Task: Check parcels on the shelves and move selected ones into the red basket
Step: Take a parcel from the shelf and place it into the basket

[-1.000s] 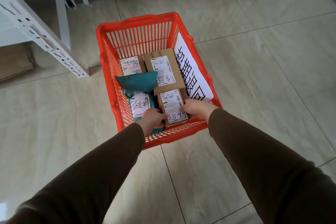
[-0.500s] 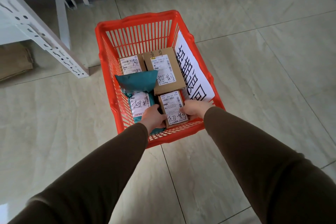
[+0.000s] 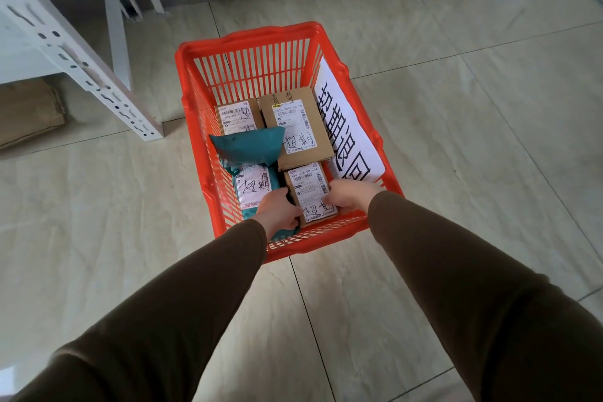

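The fingertips of both hands are hidden behind a small cardboard box (image 3: 310,194), which is gripped on its two sides, by the left hand (image 3: 277,210) and the right hand (image 3: 350,197), with curled fingers. The box is held low at the near end of the red basket (image 3: 248,39), a slatted plastic one set on a glossy tiled floor (image 3: 456,108). Beside it a teal plastic bag (image 3: 248,148) is seen, its lower end covered by the left hand. Two more labelled boxes (image 3: 295,127) lie behind. A white paper sign (image 3: 346,130) is draped over the right rim.
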`<action>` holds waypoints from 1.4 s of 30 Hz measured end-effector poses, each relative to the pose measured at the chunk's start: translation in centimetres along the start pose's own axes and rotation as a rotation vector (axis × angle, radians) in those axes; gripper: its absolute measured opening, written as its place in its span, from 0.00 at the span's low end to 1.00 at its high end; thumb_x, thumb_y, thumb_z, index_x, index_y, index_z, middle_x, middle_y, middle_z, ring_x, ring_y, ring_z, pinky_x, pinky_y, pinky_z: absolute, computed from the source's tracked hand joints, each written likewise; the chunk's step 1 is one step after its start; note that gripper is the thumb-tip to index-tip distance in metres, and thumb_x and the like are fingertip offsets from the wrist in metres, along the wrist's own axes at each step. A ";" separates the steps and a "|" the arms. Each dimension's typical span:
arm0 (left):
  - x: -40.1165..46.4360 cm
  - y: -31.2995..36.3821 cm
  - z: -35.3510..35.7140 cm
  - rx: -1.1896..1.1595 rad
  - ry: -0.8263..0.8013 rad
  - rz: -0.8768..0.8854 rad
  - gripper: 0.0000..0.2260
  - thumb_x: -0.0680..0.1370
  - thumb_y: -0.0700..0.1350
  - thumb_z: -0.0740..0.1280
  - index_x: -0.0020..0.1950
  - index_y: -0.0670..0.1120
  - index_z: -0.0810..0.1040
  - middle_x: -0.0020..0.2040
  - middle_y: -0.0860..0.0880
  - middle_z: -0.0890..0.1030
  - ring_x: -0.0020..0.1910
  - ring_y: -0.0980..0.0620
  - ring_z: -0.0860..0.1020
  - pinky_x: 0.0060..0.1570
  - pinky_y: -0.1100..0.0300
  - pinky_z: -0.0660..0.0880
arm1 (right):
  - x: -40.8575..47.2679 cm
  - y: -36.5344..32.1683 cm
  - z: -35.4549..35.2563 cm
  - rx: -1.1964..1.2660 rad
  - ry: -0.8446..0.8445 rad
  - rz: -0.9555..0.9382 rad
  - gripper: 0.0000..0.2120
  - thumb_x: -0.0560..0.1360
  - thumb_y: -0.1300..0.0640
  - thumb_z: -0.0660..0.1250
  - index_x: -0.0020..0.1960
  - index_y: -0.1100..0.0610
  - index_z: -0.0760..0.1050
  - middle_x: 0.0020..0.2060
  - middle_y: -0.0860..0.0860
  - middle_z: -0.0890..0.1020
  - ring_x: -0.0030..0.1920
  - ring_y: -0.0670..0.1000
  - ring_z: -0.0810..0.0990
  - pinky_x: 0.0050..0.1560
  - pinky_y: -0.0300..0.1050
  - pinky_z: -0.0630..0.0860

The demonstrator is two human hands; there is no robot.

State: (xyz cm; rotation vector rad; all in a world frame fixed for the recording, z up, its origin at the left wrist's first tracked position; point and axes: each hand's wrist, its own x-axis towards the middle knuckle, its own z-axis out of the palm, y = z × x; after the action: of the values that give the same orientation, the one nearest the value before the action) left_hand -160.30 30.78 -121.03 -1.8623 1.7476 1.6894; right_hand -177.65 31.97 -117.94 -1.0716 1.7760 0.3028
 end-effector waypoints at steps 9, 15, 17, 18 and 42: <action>-0.7 0.6 -0.8 -0.058 0.009 -0.062 0.21 0.80 0.44 0.73 0.72 0.45 0.73 0.61 0.42 0.84 0.53 0.43 0.86 0.53 0.46 0.85 | -1.4 -1.0 -0.4 -0.071 0.072 -0.094 0.20 0.86 0.54 0.59 0.76 0.58 0.71 0.72 0.56 0.78 0.70 0.58 0.78 0.71 0.54 0.74; -1.9 1.4 -2.7 -0.164 0.043 -0.045 0.30 0.82 0.44 0.71 0.82 0.45 0.64 0.55 0.44 0.82 0.51 0.45 0.87 0.53 0.51 0.85 | -3.5 -1.8 -1.0 0.014 0.213 -0.146 0.16 0.85 0.53 0.62 0.70 0.57 0.74 0.63 0.54 0.82 0.61 0.55 0.82 0.59 0.50 0.79; -2.2 1.8 -3.6 -0.154 0.049 -0.001 0.29 0.81 0.45 0.72 0.81 0.45 0.67 0.54 0.44 0.83 0.50 0.45 0.86 0.56 0.49 0.85 | -3.9 -1.8 -1.2 0.064 0.280 -0.173 0.16 0.84 0.52 0.63 0.70 0.55 0.73 0.62 0.51 0.82 0.55 0.51 0.82 0.52 0.48 0.80; -2.6 2.1 -4.2 -0.140 0.049 0.032 0.27 0.81 0.45 0.72 0.79 0.44 0.69 0.53 0.44 0.83 0.49 0.46 0.85 0.57 0.48 0.84 | -4.4 -2.0 -1.4 0.087 0.317 -0.191 0.17 0.84 0.52 0.63 0.71 0.54 0.73 0.61 0.50 0.82 0.51 0.49 0.82 0.48 0.47 0.80; -53.7 22.2 -38.7 -0.168 0.378 0.293 0.13 0.82 0.42 0.70 0.67 0.46 0.81 0.57 0.46 0.86 0.56 0.47 0.82 0.53 0.57 0.76 | -57.0 -28.4 -18.2 0.049 0.527 -0.709 0.13 0.82 0.55 0.65 0.66 0.49 0.78 0.66 0.47 0.79 0.65 0.47 0.78 0.59 0.40 0.70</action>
State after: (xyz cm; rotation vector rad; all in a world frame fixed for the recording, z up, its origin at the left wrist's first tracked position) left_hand -138.60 31.74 -54.71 -2.2109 2.1748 1.7097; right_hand -160.71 34.13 -53.95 -1.7695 1.6891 -0.4962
